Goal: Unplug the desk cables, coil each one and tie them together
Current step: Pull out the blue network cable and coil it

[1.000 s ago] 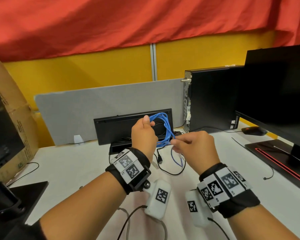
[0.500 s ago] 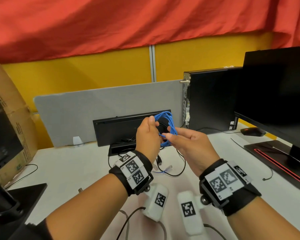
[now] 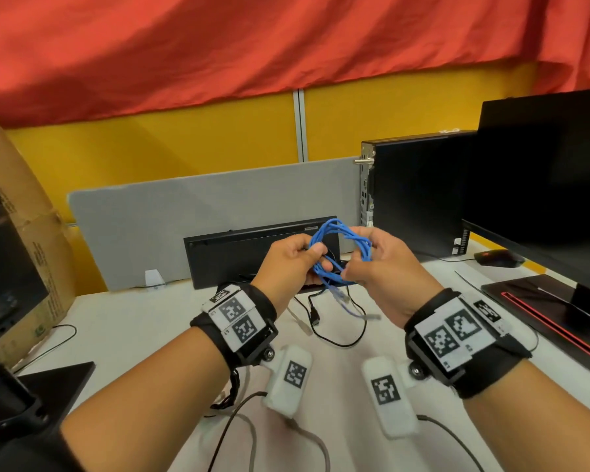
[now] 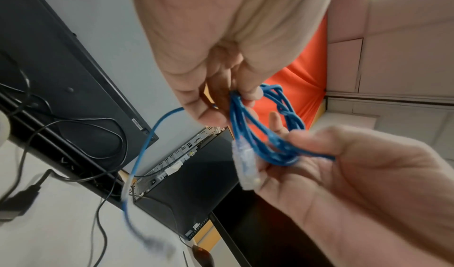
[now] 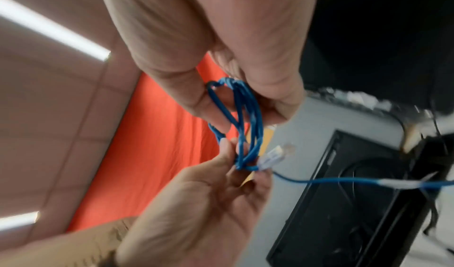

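A blue network cable [image 3: 346, 240] is wound into a small coil and held in the air above the white desk [image 3: 126, 338]. My left hand [image 3: 315, 257] pinches the coil's left side between thumb and fingers [image 4: 248, 94]. Gripping the right side is my right hand [image 3: 358, 267], its fingers curled round the strands [image 5: 216, 116]. One clear plug [image 4: 244, 164] sticks out of the coil near my right palm. A short blue tail [image 3: 351, 310] hangs below with a second clear plug [image 3: 372, 316] at its end.
A black cable [image 3: 334, 338] with a loose plug lies on the desk under my hands. A black keyboard [image 3: 232, 257] leans on the grey divider [image 3: 201, 212]. A PC tower [image 3: 419, 195], a monitor [image 3: 542, 185] and a mouse [image 3: 498, 258] stand at the right, a cardboard box [image 3: 21, 250] at the left.
My right hand left the loose strand at the coil's lower right and came up to grip the coil's right side. The hanging tail has become shorter.
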### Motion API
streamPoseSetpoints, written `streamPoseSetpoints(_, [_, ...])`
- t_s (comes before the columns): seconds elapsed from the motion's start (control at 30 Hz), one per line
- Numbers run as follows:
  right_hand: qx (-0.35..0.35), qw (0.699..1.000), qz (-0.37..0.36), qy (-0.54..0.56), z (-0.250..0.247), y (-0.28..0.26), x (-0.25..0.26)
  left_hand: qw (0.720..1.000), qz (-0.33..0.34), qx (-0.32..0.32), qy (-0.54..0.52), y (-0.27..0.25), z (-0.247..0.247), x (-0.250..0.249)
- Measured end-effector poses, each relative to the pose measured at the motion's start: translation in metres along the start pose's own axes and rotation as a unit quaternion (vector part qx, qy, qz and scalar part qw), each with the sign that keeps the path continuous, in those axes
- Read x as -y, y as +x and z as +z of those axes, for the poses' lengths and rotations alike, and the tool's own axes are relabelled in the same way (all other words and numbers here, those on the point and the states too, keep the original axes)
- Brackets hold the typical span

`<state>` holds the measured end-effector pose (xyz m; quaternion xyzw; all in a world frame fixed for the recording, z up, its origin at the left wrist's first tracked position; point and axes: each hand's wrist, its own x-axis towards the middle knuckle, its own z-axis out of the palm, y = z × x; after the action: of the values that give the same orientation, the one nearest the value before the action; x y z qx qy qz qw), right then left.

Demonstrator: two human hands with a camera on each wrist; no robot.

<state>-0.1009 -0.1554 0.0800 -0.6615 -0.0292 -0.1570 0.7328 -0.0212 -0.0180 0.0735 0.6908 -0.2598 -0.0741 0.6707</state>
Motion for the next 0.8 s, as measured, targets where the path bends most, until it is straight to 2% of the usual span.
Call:
streamPoseSetpoints(0.07, [-0.053,0.993,-0.016,-0.103,-0.003,0.005,-0.001,1.0,0.009,-0.008,0.001,0.003,0.0,-0.001])
streamPoseSetpoints(0.17, [-0.137,0.964,-0.031,-0.226,-0.008,0.01,0.001,1.0,0.021,-0.02,-0.006,0.003,0.0,-0.003])
streamPoseSetpoints(0.23, [-0.145,0.943,0.0,-0.301,-0.013,0.012,0.003,0.999,0.028,-0.031,-0.004,0.002,0.0,-0.002])
streamPoseSetpoints(0.3, [-0.13,0.937,0.075,-0.316,-0.016,0.012,0.005,0.998,0.038,-0.053,0.01,0.003,-0.002,0.0])
streamPoseSetpoints(0.4, [-0.116,0.952,0.144,-0.242,-0.02,0.01,0.008,0.995,0.049,-0.077,0.045,0.005,-0.006,0.005])
streamPoseSetpoints(0.53, [-0.098,0.977,0.099,-0.159,-0.019,0.005,0.006,0.992,0.048,-0.095,0.073,0.008,-0.013,0.007])
streamPoseSetpoints(0.6, [-0.087,0.989,0.106,-0.056,-0.015,0.005,0.003,0.992,0.039,-0.096,0.072,0.01,-0.017,0.007])
streamPoseSetpoints(0.67, [-0.085,0.988,0.123,0.047,-0.013,0.008,0.003,0.991,0.036,-0.097,0.087,0.01,-0.018,0.008])
streamPoseSetpoints(0.8, [-0.089,0.979,0.137,0.121,-0.013,0.012,0.007,0.989,0.027,-0.11,0.095,0.011,-0.019,0.01])
